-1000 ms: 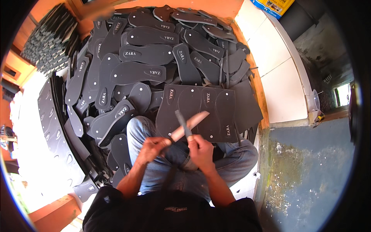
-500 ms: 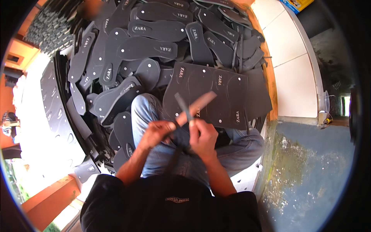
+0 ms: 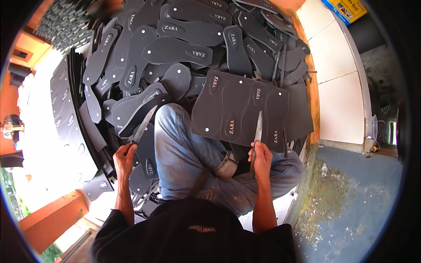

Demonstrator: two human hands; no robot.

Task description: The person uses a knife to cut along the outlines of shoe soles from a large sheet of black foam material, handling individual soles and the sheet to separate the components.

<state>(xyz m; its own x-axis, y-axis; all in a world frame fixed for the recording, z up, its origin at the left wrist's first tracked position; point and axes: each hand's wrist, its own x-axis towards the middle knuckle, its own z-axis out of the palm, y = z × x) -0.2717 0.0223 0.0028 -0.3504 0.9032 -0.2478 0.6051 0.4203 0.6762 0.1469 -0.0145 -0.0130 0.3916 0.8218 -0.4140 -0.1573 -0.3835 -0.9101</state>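
My left hand (image 3: 124,158) is closed on a knife, held out left of my bent knee. Its long pale blade (image 3: 144,126) points up and right, over the cut dark-grey foam insoles (image 3: 140,144); the fingers cover its handle. Closed round a second knife, my right hand (image 3: 262,160) is at the near edge of a dark foam sheet (image 3: 241,105) printed with sole outlines. This narrow blade (image 3: 258,126) points away from me above the sheet, with part of the dark handle below my fingers. The sheet lies tilted across my right leg.
A large heap of cut insoles (image 3: 188,30) fills the area beyond my legs. Stacked uncut sheets (image 3: 66,118) stand on the left. On the right are a white tiled ledge (image 3: 335,94) and a stained grey floor (image 3: 359,193). Another dark sheet (image 3: 300,109) lies under the printed one.
The two blades were crossed above my lap and have come apart. My left hand has moved left and down with its knife; my right has moved right, to the sheet's near edge.
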